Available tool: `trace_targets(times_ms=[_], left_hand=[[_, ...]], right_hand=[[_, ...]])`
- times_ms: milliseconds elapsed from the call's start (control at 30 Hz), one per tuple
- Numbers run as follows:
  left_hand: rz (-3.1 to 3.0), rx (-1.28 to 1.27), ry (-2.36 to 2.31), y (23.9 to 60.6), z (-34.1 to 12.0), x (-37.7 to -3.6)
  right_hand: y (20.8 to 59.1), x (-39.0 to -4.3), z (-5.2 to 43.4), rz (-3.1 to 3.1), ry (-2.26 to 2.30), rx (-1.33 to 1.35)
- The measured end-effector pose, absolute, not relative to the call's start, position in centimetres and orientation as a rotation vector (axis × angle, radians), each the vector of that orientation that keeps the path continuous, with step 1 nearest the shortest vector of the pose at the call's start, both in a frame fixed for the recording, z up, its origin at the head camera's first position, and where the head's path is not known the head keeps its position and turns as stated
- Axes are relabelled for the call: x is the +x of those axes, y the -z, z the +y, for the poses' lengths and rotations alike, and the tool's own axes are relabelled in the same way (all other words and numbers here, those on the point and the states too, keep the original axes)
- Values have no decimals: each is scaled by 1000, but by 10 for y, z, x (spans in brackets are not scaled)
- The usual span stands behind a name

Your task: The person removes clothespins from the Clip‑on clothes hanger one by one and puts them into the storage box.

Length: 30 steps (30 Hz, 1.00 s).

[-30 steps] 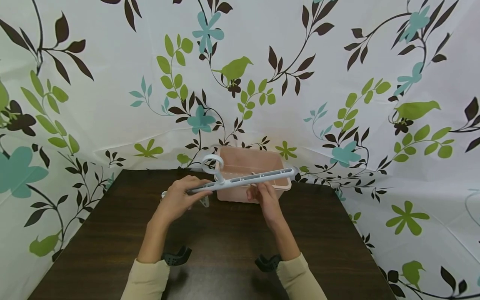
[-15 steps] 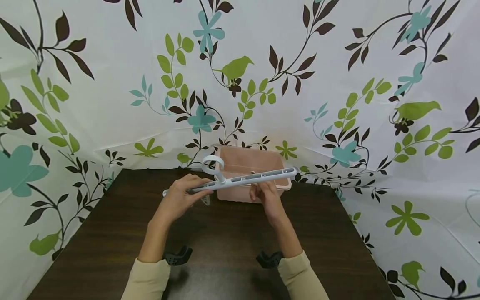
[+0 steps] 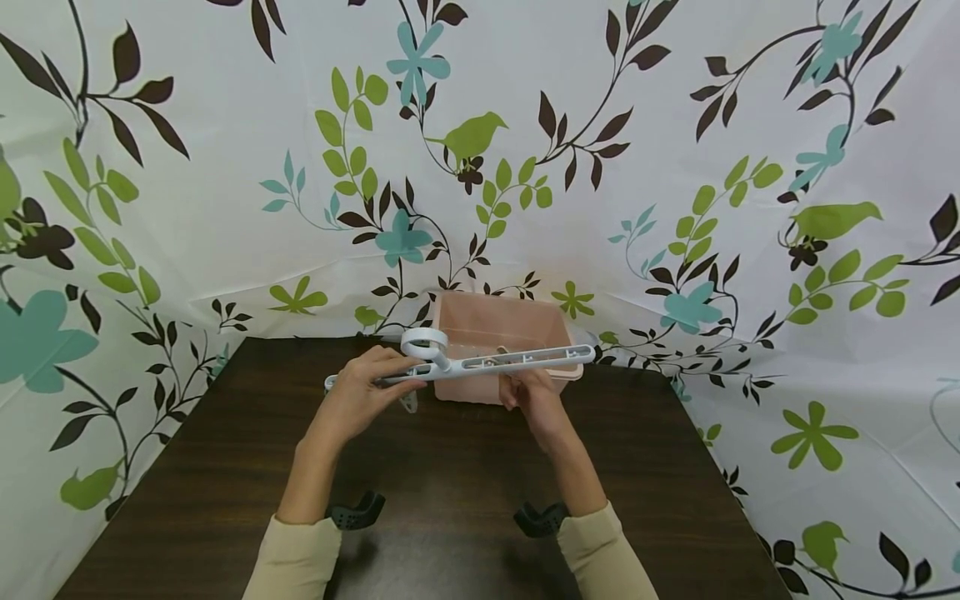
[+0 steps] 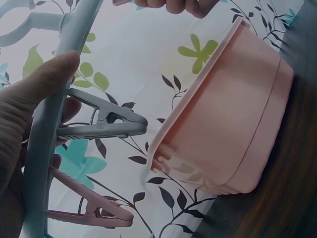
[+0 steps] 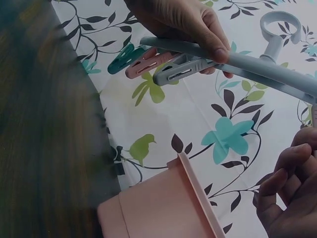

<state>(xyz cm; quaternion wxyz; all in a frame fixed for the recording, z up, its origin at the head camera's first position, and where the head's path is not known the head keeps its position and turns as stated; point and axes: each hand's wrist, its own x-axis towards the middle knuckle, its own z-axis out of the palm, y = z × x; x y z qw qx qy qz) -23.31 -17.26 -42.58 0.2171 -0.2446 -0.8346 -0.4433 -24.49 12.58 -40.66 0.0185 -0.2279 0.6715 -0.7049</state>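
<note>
My left hand (image 3: 367, 392) grips a pale blue-grey plastic hanger (image 3: 442, 365) near its left end, thumb along the bar. The hanger hangs in the air, its ring-shaped hook (image 5: 267, 27) on the far side and its slotted face showing. Beneath the left hand, a grey clothespin (image 4: 104, 131), a pink clothespin (image 4: 94, 206) and a teal clothespin (image 5: 121, 59) stick out from the bar. Under the right half of the bar, my right hand (image 3: 536, 400) has curled fingers around a small pinkish clothespin (image 5: 314, 116), mostly hidden by the fingers and the frame edge.
A pink plastic bin (image 3: 465, 387) stands behind the hanger at the table's back edge, with small pale things showing inside. The dark wood table (image 3: 450, 500) meets a hanging cloth (image 3: 480, 250) printed with leaves and birds.
The hanger has rolled slightly, so its slots face me more and its right end sits a little lower. My right hand's fingers have tucked in closer beneath the bar. The left hand keeps its grip.
</note>
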Motion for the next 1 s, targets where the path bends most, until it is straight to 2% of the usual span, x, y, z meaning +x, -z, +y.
trace_targets(times_ms=[667,1000], left_hand=[[-2298,-672,1284,425,-177,-232],[-2318,-660,1285,426,-177,-233]], right_hand=[[411,-243,129,2075,2315,-488],[413,-255,141,2190,2289,-254]])
